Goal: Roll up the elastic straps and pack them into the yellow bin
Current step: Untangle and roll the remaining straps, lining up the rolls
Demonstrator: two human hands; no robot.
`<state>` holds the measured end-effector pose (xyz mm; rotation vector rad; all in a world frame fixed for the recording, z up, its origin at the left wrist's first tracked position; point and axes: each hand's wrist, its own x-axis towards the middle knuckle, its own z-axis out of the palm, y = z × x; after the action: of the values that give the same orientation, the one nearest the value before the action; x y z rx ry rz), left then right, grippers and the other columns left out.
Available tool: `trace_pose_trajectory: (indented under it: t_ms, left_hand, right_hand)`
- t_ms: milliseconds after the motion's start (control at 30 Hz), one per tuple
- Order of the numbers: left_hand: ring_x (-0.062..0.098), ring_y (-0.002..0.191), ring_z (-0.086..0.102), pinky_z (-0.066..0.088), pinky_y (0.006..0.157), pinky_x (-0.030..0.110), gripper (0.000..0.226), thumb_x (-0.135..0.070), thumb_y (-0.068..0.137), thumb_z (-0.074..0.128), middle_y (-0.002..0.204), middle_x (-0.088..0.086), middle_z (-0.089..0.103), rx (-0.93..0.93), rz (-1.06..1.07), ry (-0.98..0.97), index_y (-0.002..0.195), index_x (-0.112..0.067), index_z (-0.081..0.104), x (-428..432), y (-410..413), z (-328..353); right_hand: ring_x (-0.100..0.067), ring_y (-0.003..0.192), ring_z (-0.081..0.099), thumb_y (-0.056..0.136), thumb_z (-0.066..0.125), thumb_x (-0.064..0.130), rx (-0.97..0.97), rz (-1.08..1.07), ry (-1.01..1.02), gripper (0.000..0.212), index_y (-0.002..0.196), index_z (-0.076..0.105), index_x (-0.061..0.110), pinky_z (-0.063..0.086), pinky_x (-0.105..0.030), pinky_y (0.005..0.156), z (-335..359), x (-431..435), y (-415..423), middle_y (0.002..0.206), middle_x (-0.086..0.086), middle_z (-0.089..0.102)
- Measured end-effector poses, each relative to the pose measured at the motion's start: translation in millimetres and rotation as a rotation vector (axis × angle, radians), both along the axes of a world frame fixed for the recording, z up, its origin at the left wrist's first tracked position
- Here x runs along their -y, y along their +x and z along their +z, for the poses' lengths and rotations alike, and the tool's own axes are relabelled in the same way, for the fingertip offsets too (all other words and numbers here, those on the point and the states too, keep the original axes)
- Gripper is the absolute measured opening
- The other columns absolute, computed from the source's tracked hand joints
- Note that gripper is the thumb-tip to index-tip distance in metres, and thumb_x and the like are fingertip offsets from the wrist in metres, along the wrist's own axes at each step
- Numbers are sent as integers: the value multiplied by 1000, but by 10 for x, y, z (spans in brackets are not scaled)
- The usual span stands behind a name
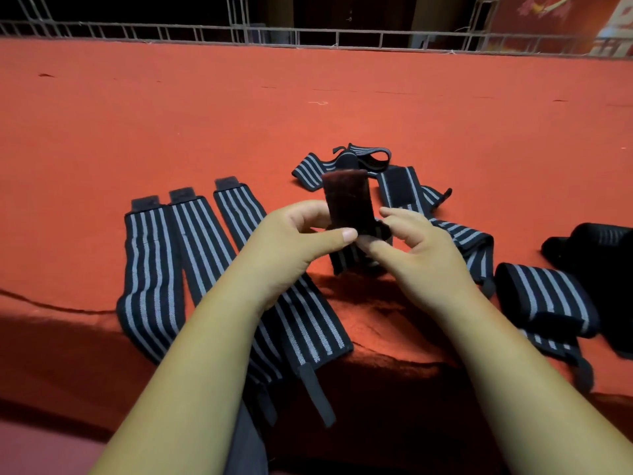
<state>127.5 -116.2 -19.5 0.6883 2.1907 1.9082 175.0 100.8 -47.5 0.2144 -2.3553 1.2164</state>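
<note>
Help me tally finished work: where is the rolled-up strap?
In the head view, the rolled strap lies on the red cloth at right, beyond the right hand, before a dark bundle.

Wide red-orange cloth-covered table (308, 97), dimly lit.
A grey metal lattice railing (342, 37) is seen along its far edge, backed by darkness.

The table (308, 97) carries all items. Fingers (339, 234) of the left hand (294, 234) and right hand (421, 248) meet above its near part, holding one strap (347, 204) between them; its free end stands up behind the fingers. Left of the fingers, three flat straps (202, 248) lie side by side, near ends hanging over the front edge. Behind the fingers lies a loose heap (356, 159). Right of the fingers: a trailing strap (472, 241), then a rolled strap (544, 296), then a bundle (603, 248) furthest right. A railing (308, 34) runs behind the table.
</note>
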Motion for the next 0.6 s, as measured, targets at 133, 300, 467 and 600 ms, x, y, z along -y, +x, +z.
trace_pose_trajectory:
  t_ms: [133,300,467,600]
  left_hand:
    - [12,65,64,54,59,26,10,-22,104,73,84,-1,73,95,25,30,107,-22,82,-47,7,-40]
    - [28,87,81,67,85,41,14,-18,109,64,112,12,82,166,0,259,115,-15,76,-67,32,-3]
    - [33,101,81,53,111,59,14,-15,110,60,116,9,82,119,95,379,113,-14,73,-81,5,-23]
    - [28,113,79,57,97,34,14,-16,111,59,125,11,79,112,135,448,116,-6,68,-101,-18,-46]
  right_hand:
    - [-2,120,66,94,78,38,-54,-49,6,15,106,84,30,50,-29,104,-7,12,24,112,16,76]
    - [2,141,52,101,76,37,-5,68,191,14,111,85,39,41,-26,116,44,-21,55,126,43,65]
    - [-5,147,47,89,68,54,46,28,296,31,90,83,27,37,-48,123,43,-89,5,119,13,75]
    - [-1,111,61,93,78,37,66,104,353,16,88,77,22,44,-50,115,93,-35,29,106,14,72]
